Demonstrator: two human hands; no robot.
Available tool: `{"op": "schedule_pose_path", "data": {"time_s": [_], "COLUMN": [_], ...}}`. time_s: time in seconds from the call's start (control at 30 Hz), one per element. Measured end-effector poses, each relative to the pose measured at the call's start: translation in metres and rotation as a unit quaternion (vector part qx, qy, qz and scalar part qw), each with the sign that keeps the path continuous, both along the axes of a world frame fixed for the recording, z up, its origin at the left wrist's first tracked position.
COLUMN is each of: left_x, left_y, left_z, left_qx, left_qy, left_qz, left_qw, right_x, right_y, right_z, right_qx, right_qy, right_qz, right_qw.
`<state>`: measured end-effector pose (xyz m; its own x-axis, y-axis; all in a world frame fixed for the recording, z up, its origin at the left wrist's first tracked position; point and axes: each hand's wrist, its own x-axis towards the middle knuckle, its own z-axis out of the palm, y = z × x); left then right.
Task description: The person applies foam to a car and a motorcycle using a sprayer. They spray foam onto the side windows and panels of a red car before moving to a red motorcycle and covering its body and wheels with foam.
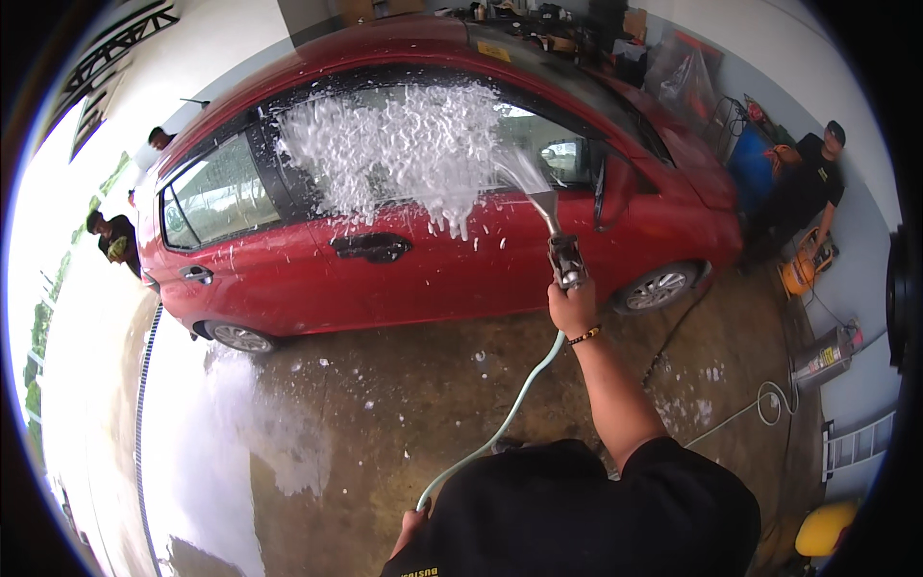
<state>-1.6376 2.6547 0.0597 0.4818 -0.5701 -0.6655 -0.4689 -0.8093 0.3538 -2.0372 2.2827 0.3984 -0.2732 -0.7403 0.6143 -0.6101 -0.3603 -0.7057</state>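
Note:
My right hand [573, 308] is raised and grips a spray gun [563, 255] whose nozzle points up-left at a red car [452, 260]. White foam [404, 144] sprays from the nozzle onto the car's side windows and runs down the door. A pale green hose [510, 413] hangs from the gun down to my left hand [411, 527], low at my waist, which holds it. My black shirt hides most of that hand.
Wet concrete floor [385, 404] with foam patches lies between me and the car. A person in black [812, 188] stands at the right beside an orange machine [803, 274]. Two people stand behind the car's rear at the left. A thin hose coils on the floor at the right.

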Motion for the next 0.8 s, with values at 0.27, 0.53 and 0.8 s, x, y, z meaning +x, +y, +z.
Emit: {"op": "schedule_pose_path", "data": {"time_s": [0.27, 0.53, 0.8], "left_x": [0.001, -0.008, 0.016], "left_y": [-0.014, -0.045, -0.031], "left_z": [0.014, -0.002, -0.069], "left_qx": [-0.054, 0.053, 0.024], "left_qy": [0.054, 0.052, 0.063], "left_qz": [-0.031, -0.059, -0.104], "left_qw": [0.997, 0.996, 0.992], "right_x": [-0.021, -0.061, -0.056], "right_y": [0.010, 0.020, 0.017], "right_z": [-0.007, -0.015, -0.007], "right_qx": [0.017, 0.008, 0.011], "right_qy": [-0.034, -0.033, -0.023], "right_qz": [-0.030, -0.059, -0.082], "right_qw": [0.999, 0.998, 0.996]}}
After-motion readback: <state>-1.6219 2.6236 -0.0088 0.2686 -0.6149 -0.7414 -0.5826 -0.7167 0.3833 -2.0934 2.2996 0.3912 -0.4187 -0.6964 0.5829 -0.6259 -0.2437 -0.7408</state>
